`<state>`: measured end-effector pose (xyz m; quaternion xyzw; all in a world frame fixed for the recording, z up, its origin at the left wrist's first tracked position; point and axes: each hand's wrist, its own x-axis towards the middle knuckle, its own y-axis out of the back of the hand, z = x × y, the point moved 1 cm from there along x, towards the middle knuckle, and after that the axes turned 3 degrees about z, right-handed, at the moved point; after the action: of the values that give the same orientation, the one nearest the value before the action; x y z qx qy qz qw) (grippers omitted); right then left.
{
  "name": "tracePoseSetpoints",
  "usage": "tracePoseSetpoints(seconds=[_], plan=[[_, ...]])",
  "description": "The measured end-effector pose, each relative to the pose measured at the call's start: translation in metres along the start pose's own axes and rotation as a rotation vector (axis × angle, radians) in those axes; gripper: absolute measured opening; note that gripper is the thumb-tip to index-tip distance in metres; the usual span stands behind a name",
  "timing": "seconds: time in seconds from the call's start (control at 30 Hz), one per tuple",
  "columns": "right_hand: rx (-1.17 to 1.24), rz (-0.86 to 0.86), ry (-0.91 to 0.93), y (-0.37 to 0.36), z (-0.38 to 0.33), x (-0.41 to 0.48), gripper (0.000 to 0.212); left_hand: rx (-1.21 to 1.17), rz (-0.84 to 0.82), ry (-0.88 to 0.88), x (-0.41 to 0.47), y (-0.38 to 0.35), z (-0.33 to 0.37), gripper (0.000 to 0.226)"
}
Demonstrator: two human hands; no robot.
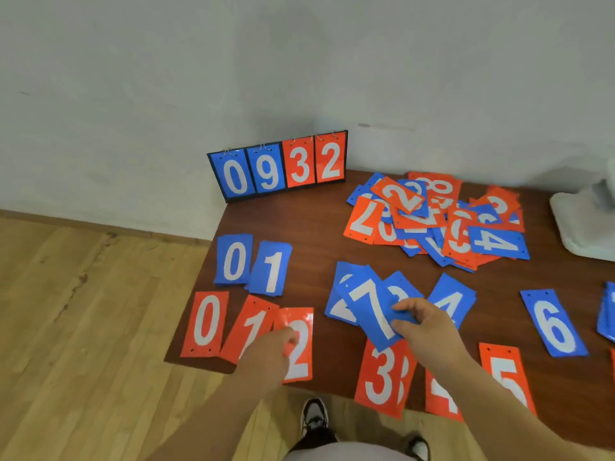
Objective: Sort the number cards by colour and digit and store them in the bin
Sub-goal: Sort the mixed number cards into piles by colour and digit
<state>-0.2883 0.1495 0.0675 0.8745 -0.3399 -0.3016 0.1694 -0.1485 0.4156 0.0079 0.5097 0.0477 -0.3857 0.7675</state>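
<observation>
I see a pale grey-white plaster wall (pixel 133 78) at back, w/ a brown wooden skirting strip (pixel 100 224) along its foot. Light wooden plank floor (pixel 83 327) at left. Dark reddish-brown wooden table (pixel 316 221) stands against the wall. Light's soft, even.

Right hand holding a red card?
No, the right hand pinches the blue 7 card.
</observation>
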Motion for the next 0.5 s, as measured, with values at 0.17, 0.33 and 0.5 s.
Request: tracePoseSetpoints(seconds=[0.17,0.33,0.5], plan=[[-0.129,-0.023,-0.067,-0.006,0.017,-0.003,0.017,0.382,0.07,-0.041,0.018,-0.011,-0.004,0.035],[-0.183,-0.053,-0.095,-0.011,0.027,-0.005,0.016,0.499,0.172,-0.036,0.014,-0.014,-0.002,0.044],[-0.162,-0.063,-0.071,0.0,0.034,-0.008,0.025,0.428,0.171,-0.048,0.012,-0.018,0.013,0.039]])
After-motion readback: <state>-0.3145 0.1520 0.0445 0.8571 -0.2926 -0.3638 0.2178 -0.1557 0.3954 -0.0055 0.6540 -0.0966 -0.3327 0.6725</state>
